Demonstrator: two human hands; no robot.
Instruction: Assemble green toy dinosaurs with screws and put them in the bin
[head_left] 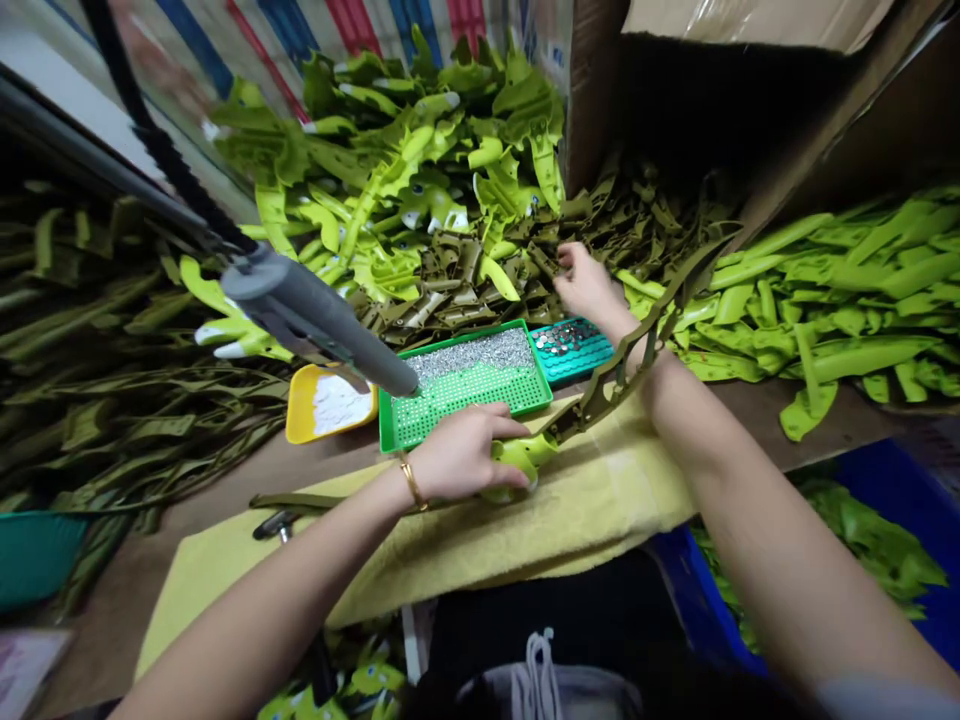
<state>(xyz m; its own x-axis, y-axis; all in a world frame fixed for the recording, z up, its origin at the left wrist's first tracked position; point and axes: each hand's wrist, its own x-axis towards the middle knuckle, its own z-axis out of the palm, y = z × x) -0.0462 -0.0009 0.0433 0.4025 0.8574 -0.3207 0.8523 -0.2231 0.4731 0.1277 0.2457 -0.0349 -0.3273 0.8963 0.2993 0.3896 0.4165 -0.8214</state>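
Note:
My left hand [466, 455] is wrapped around a lime-green moulded plastic piece [529, 458], pressing it down on a yellow towel [600, 480]. A long olive plastic strip [637, 345] runs from this piece up to the right, passing over my right forearm; another olive length [300, 502] shows left of my left wrist. My right hand [592, 285] reaches over a heap of small olive plastic parts [457, 265]. Its fingers are bent and slightly apart, with nothing visible between them. Close to my left hand hangs a grey powered screwdriver [322, 320], tip downward.
A green tray [465, 395] holds small silver screws. Beside it are a teal tray [574, 365] with round metal bits and a yellow dish [292, 405] of white powder. Lime parts [840, 290] pile up right; olive strips [90, 330] lie left. A hammer [277, 525] rests on the towel.

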